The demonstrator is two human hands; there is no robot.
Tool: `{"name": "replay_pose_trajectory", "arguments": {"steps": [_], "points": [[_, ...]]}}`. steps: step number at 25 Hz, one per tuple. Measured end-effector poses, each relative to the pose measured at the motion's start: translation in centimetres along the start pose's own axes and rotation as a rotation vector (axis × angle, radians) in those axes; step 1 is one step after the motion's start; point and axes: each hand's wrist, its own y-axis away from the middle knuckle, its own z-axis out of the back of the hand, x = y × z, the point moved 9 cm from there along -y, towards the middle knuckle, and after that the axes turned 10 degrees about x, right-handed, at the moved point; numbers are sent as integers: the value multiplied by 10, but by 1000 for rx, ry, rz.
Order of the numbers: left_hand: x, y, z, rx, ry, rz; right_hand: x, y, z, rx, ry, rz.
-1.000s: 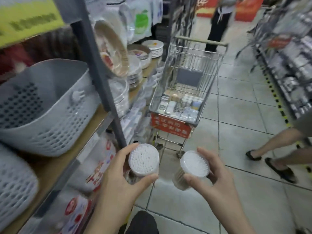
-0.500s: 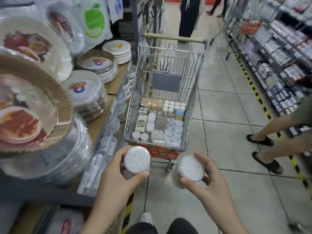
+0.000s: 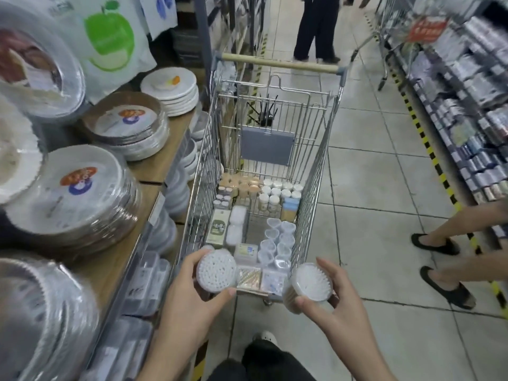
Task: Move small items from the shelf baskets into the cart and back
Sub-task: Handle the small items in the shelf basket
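The left hand (image 3: 192, 303) grips a round clear plastic tub of white cotton swabs (image 3: 217, 270), with the thumb below its lid and the fingers curled around the far side. The right hand (image 3: 330, 309) grips a second round clear tub of cotton swabs (image 3: 310, 283), tilted so that its white top faces the camera; the thumb presses on the near edge and the fingers wrap around the right side. Both tubs are in the air over the near end of the silver wire shopping cart (image 3: 316, 171), the left one at the near left corner and the right one at the near right corner.

On the floor of the cart stand many small items in groups: beige-capped jars (image 3: 242, 185) at the far left, white-capped jars (image 3: 277, 192) at the far right, small clear plastic cups (image 3: 277, 240) on the right side, and a flat green and white box (image 3: 218, 229) on the left side. A grey flap (image 3: 266, 148) hangs on the far wall of the cart, below a tan handle bar (image 3: 280, 63).

Just to the left of the cart is a wooden shelf (image 3: 162, 160) with stacks of wrapped disposable plates (image 3: 79, 199) and white plates (image 3: 173, 88). On the grey tiled floor (image 3: 371, 188) at the right, the legs of another person in black flat shoes (image 3: 445, 290) are visible.
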Motion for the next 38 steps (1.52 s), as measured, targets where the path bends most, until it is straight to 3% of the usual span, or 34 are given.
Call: {"name": "replay_pose_trajectory", "arguments": {"steps": [5,14,18,23,29,32,38], "points": [[6,-55,4,-63,-27,52,-4,-70,0,81,53,-46],[48,-138,20,-92,-120,213,-45,-138,-12,57,75,-208],[102,-166,19,-57,-279,325,-86,-165,-51,88,168,-284],[168,-192,-6,123,-556,350,-134,-196,-130,254,248,-341],[246,-204,-17,170,-492,412,-173,-211,-208,370,300,-285],[265,-209,-12,143,-487,427,-189,-217,-228,344,274,-265],[283,-213,-18,170,-550,460,-218,-224,-258,449,377,-318]]}}
